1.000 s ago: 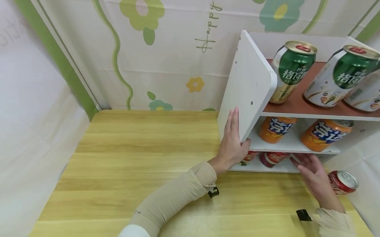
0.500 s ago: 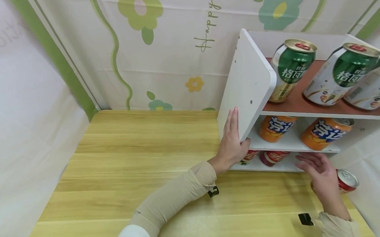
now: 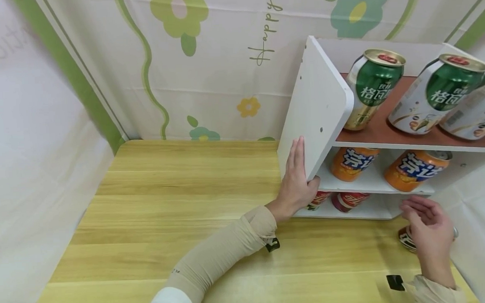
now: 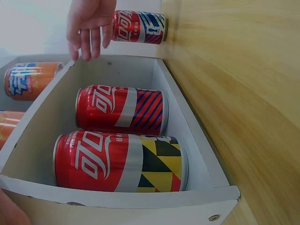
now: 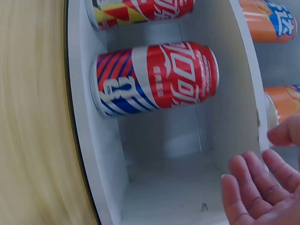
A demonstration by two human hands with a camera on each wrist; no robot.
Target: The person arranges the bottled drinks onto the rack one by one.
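My left hand (image 3: 295, 187) rests on the outer left side of the white shelf unit (image 3: 311, 109), its fingers straight along the panel and its thumb at the front edge. The right hand (image 3: 431, 227) is held in front of the unit's lower right corner with relaxed fingers and nothing in them. It partly covers a cola can (image 3: 407, 240) standing on the table; the left wrist view shows that same can (image 4: 140, 27) beside the hand. Two more red cola cans, one striped (image 5: 157, 77) and one with a yellow-black pattern (image 4: 117, 161), stand in the bottom compartment.
Two orange soda cans (image 3: 417, 170) stand on the middle shelf. On the reddish top shelf are three green-and-white cans (image 3: 378, 89). The unit stands on a wooden table (image 3: 188, 193), with a flower-print cloth (image 3: 219, 72) behind it.
My right hand has drawn back from the bottom compartment, moving right until it overlaps the cola can on the table. The left hand stays on the side panel.
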